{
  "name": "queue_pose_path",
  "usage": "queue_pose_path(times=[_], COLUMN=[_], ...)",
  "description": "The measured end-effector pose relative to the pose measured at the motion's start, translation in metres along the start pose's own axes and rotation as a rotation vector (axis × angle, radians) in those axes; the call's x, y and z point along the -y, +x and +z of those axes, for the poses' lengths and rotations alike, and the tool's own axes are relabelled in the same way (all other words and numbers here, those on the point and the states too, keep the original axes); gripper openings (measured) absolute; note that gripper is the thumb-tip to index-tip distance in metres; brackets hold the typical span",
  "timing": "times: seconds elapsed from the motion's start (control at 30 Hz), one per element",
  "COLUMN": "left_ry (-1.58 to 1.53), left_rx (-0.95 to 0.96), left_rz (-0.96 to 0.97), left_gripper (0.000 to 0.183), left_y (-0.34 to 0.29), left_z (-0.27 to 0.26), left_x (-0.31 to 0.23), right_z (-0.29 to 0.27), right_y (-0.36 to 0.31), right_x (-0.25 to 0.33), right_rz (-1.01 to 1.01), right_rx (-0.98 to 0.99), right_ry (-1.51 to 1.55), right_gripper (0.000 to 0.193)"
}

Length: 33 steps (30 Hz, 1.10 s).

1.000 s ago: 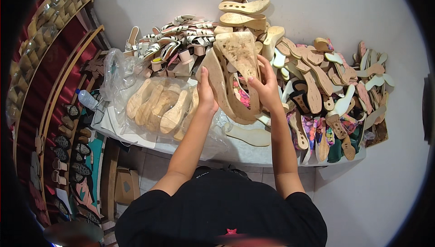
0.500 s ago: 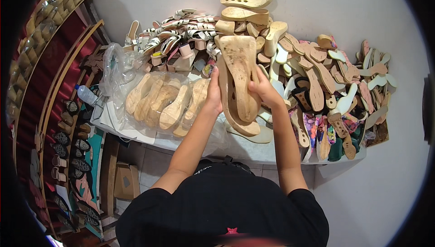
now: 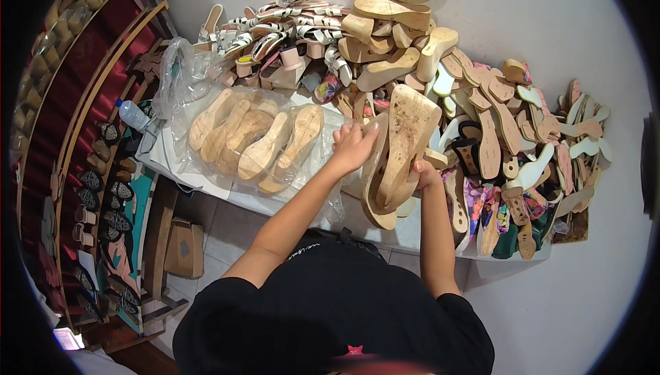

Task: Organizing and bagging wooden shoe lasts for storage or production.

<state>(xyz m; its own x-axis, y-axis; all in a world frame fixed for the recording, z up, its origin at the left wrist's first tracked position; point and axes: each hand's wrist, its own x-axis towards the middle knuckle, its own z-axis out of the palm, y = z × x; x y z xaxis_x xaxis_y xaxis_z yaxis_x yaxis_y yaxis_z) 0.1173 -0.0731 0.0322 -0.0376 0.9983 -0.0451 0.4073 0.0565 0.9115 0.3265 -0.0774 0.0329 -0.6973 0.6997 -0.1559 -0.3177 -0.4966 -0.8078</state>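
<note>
a: starting at the left, what lay on the worktop (image 3: 206, 181)?

b: a clear plastic bag (image 3: 247, 142) held about five pale wooden soles, packed side by side, their long axes running from lower left to upper right. a plastic bottle (image 3: 132, 114) lay just beside the worktop's left edge.

a: and the left hand (image 3: 353, 148)?

b: its grip was narrow, the fingers curled against the left edge of the held wooden soles (image 3: 397, 155), right by the bag's end.

a: how many soles were in hand?

b: two that i could count, one nested behind the other. there might have been more; i couldn't tell.

a: which way did they point?

b: the long axis stood nearly upright, tilted a little to the right, the broad end up by the heap and the narrow rounded end down toward the person.

a: the right hand (image 3: 426, 173)?

b: its grip was closed on the lower right edge of the same soles; most of the fingers were hidden behind the wood.

a: and further right?

b: a heap of loose soles (image 3: 509, 120), too many to count, with striped sandals (image 3: 282, 24) behind at the upper left.
</note>
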Motion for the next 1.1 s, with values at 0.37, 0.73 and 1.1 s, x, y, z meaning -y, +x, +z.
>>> queue_pose_path(times=[0.37, 0.73, 1.1], left_ry=[1.019, 0.508, 0.520], left_rx=[-0.075, -0.398, -0.337], left_rz=[0.060, 0.250, 0.099], left_gripper=[0.030, 0.010, 0.042], left_y=[-0.053, -0.040, -0.066], left_z=[-0.047, -0.071, -0.064], left_x=[0.019, -0.007, -0.018], right_z=[-0.070, -0.016, 0.009], right_y=[-0.013, 0.074, 0.105], right_x=[-0.037, -0.070, -0.073], right_rz=[0.547, 0.791, 0.541], right_rx=[-0.076, 0.111, -0.004], right_ry=[-0.075, -0.119, 0.048], right_gripper=[0.065, 0.064, 0.068])
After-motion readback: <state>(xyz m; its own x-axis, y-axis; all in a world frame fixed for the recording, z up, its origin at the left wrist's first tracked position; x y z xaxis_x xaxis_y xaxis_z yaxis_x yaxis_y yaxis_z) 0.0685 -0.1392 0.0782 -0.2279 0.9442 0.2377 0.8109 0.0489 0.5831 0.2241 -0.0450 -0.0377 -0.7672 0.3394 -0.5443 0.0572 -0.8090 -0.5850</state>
